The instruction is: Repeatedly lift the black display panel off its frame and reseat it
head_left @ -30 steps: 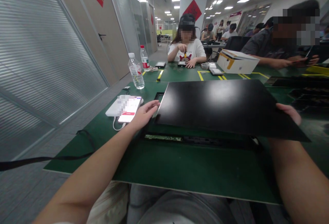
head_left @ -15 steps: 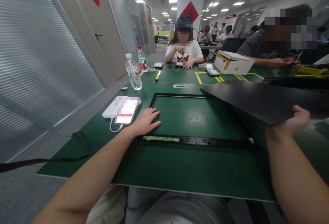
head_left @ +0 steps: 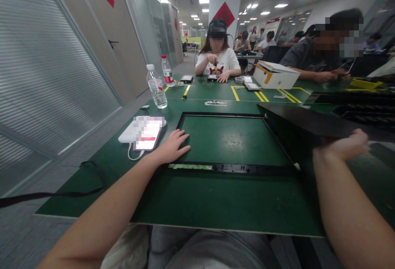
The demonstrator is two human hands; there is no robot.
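A black rectangular frame (head_left: 222, 115) lies flat on the green table in front of me. Along its near side runs a green circuit strip (head_left: 190, 167). My left hand (head_left: 173, 145) rests on the frame's left side with its fingers spread. At the right, my right hand (head_left: 344, 145) is closed on the near edge of a thin, dark flat panel (head_left: 308, 123). The panel is tilted and raised above the table, just beyond the frame's right side. It hides part of the table there.
A phone (head_left: 149, 133) and a white device (head_left: 128, 131) joined by a cable lie left of the frame. Behind them stand two water bottles (head_left: 157, 90). Dark panels (head_left: 364, 114) are piled at the right. Across the table a person (head_left: 217, 59) works near a white box (head_left: 276, 75).
The panel has tipped more steeply and shifted right, uncovering the frame's far right corner and more of its right side. My left hand keeps its place on the frame.
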